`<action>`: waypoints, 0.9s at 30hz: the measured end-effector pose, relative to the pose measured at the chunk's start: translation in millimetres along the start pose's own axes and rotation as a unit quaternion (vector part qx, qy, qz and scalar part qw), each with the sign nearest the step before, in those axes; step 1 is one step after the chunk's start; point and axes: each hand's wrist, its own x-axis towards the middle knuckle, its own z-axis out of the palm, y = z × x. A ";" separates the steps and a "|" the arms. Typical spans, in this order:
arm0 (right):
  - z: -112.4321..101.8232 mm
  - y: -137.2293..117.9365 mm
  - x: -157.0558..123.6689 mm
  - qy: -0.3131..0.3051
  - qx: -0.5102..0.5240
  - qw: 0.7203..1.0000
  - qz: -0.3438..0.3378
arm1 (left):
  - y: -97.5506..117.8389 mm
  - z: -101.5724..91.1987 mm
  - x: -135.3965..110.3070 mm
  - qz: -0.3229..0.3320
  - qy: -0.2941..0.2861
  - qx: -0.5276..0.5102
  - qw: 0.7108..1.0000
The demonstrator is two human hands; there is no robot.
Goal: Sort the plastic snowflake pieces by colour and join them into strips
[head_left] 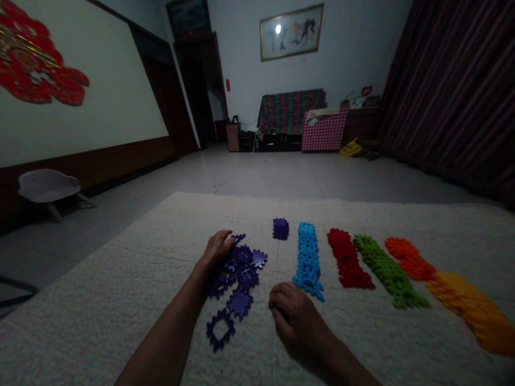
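Our left grip [218, 245] curls at eleven o'clock of the purple pile [240, 301]; whether pinching, we cannot tell. Overlap there risks snags. Our right grip [293, 311], folded, contents unseen, lies at seven o'clock of the blue row [308, 255], which our stray nudge could skew.

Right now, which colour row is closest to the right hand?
The blue row: its near end is beside the right hand; the red row, green row, orange row and yellow row lie farther away.

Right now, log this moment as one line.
left hand: at loose purple pieces | right hand: curled, near blue row's near end | purple stack: beyond both hands
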 end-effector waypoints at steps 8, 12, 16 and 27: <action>0.4 -0.1 1.1 -0.008 -0.009 1.000 0.007 | 8.8 12.2 7.6 0.020 -0.004 0.037 0.999; -1.0 -1.0 1.4 -0.016 -0.006 1.000 0.008 | 10.8 8.4 8.4 0.018 -0.006 0.013 1.000; -1.4 -1.7 1.6 -0.010 0.000 1.000 0.003 | 10.2 4.9 10.1 0.029 0.008 -0.053 0.998; -1.0 -1.1 1.8 -0.010 0.002 1.000 0.005 | 18.3 1.2 12.3 0.074 0.053 -0.082 0.992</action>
